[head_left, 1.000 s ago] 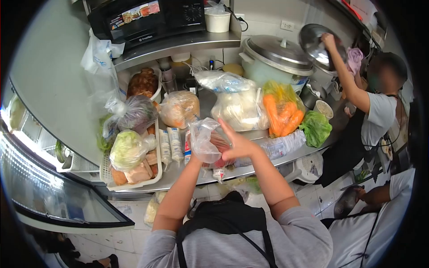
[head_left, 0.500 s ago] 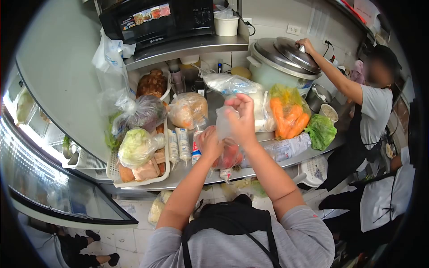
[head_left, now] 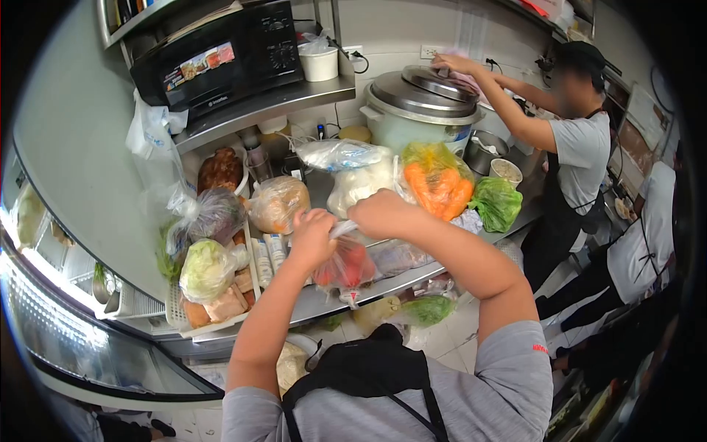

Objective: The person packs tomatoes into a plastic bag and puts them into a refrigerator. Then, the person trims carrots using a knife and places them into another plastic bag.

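A clear plastic bag [head_left: 349, 267] of rounded red produce hangs over the counter's front edge, its neck stretched between my hands. My left hand [head_left: 312, 233] is closed on one side of the twisted neck. On the other side, my right hand [head_left: 384, 214] pinches the plastic, its fingertips partly hidden. Just behind my right hand are a bag of white contents [head_left: 362, 175] and a bag of carrots [head_left: 440, 186]. Close to my left hand sits a bag of brownish contents [head_left: 280, 205].
To the left, a wrapped pale-green vegetable [head_left: 209, 271] rests on a basket [head_left: 177, 313] of meat packs. An open glass door [head_left: 110, 339] stands beside it. A large lidded cooker [head_left: 394, 125], leafy greens [head_left: 496, 202] and a co-worker [head_left: 578, 140] are at the right.
My right hand has come down from its raised position, and the bag's neck is now drawn between both hands. The co-worker now has both arms toward the cooker lid. The view has shifted.
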